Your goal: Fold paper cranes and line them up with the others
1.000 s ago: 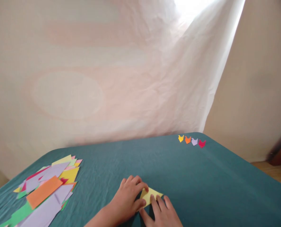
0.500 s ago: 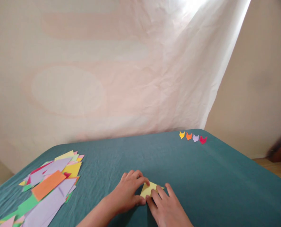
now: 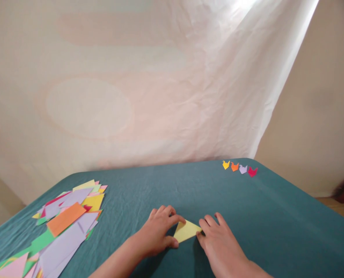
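Observation:
A small piece of pale yellow paper [image 3: 187, 231], folded to a triangle, lies between my hands near the front of the table. My left hand [image 3: 160, 231] holds its left side, thumb at the lower corner and index finger at the upper one. At the pointed right end, my right hand [image 3: 218, 237] pinches the tip between thumb and fingers. The underside of the paper is hidden.
A loose heap of coloured paper sheets [image 3: 63, 247] spreads over the left of the green-covered table [image 3: 148, 189]. Four small folded paper shapes, yellow [image 3: 226, 165], orange [image 3: 234, 166], lilac [image 3: 243, 169] and red [image 3: 252, 172], stand in a row at the back right.
My right hand has slid rightward from the middle of the yellow paper to its pointed tip, uncovering the triangle. My left hand keeps its hold. The view has shifted slightly.

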